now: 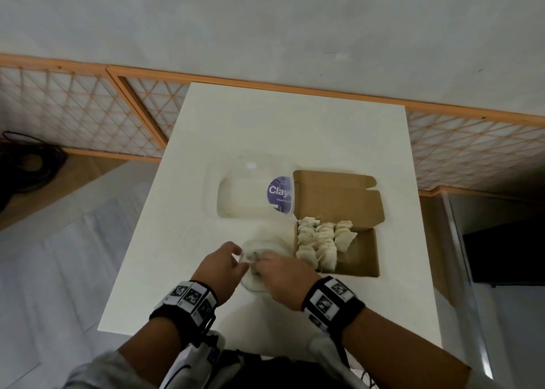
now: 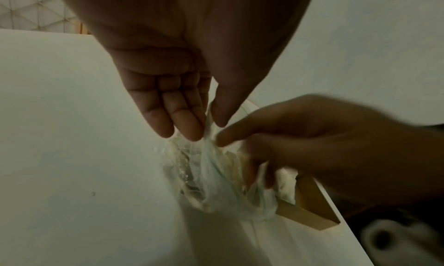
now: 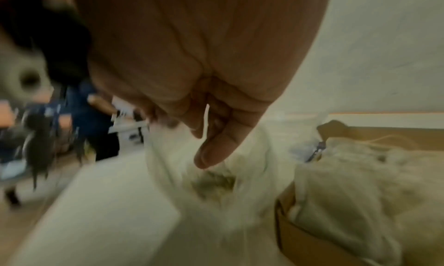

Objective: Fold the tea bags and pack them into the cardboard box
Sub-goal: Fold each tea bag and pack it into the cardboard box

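A person's left hand [image 1: 219, 266] and right hand [image 1: 283, 273] pinched a clear plastic bag [image 2: 216, 175] of tea bags beside the cardboard box [image 1: 361, 254], partly filled with folded tea bags [image 1: 323, 241]. Likely next: drawing one out for folding.
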`<state>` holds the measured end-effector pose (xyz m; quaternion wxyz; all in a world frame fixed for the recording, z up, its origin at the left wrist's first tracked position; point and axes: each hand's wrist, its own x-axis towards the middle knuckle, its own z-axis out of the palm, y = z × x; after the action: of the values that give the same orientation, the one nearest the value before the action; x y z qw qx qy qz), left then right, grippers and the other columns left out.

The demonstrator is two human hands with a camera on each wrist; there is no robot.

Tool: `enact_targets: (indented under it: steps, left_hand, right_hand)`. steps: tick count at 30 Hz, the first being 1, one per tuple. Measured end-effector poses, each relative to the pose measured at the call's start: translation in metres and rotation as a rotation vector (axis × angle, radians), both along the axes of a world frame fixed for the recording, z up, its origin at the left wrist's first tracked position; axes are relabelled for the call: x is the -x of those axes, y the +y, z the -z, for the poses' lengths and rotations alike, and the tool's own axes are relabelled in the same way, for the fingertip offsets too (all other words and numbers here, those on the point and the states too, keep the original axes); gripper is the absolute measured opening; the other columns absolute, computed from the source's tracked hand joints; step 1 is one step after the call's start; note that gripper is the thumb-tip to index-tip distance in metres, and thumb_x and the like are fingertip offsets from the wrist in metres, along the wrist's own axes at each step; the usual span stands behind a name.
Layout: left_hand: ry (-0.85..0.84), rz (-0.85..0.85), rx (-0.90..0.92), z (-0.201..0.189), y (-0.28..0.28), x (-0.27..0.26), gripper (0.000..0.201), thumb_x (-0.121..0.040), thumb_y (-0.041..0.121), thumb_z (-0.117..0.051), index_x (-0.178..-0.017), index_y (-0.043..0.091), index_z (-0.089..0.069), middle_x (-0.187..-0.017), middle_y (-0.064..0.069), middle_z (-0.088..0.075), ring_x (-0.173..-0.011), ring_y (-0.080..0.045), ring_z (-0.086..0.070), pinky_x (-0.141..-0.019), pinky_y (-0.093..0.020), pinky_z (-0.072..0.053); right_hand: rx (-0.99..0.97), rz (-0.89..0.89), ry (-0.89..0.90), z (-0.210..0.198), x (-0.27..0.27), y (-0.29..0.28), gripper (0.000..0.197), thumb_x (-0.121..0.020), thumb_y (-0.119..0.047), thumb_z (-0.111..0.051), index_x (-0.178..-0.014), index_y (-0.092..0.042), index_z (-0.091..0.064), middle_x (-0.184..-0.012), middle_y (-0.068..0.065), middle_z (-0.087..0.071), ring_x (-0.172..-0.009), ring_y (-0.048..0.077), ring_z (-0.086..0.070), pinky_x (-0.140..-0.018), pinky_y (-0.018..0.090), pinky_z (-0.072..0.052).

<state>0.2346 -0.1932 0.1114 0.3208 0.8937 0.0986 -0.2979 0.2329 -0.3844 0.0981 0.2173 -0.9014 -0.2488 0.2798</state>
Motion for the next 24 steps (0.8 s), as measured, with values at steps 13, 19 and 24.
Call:
enact_targets:
  steps: [13,19,24]
  left_hand:
    - [0.030,-0.037,0.108,-0.008,0.001,-0.006,0.020,-0.099,0.025,-0.059,-0.118,0.023,-0.054,-0.074,0.000,-0.077,-0.067,-0.004,-0.072,-0.063,-0.020,-0.048]
    - [0.036,-0.185,0.219,-0.002,0.008,-0.014,0.014,-0.099,0.020,-0.061,-0.112,0.019,-0.057,-0.074,-0.005,-0.078,-0.063,-0.013,-0.076,-0.082,-0.039,-0.060]
    - [0.035,-0.217,0.246,-0.001,0.009,-0.020,0.016,-0.098,0.020,-0.064,-0.112,0.015,-0.058,-0.073,-0.006,-0.078,-0.063,-0.015,-0.077,-0.082,-0.042,-0.061]
  right_hand:
    - [0.334,0.029,0.074,0.015,-0.023,0.030,0.026,-0.105,-0.017,-0.054,-0.126,-0.007,-0.065,-0.124,0.017,-0.069,-0.114,0.035,-0.067,-0.092,0.044,-0.050]
    - [0.119,0.129,-0.060,-0.024,-0.016,0.019,0.027,-0.110,-0.029,-0.047,-0.122,-0.011,-0.063,-0.125,0.010,-0.065,-0.112,0.029,-0.062,-0.093,0.038,-0.047]
    - [-0.094,0.376,0.038,-0.041,-0.014,-0.005,0.017,-0.099,-0.041,-0.063,-0.096,-0.024,-0.064,-0.102,-0.004,-0.064,-0.088,0.014,-0.058,-0.081,0.030,-0.049]
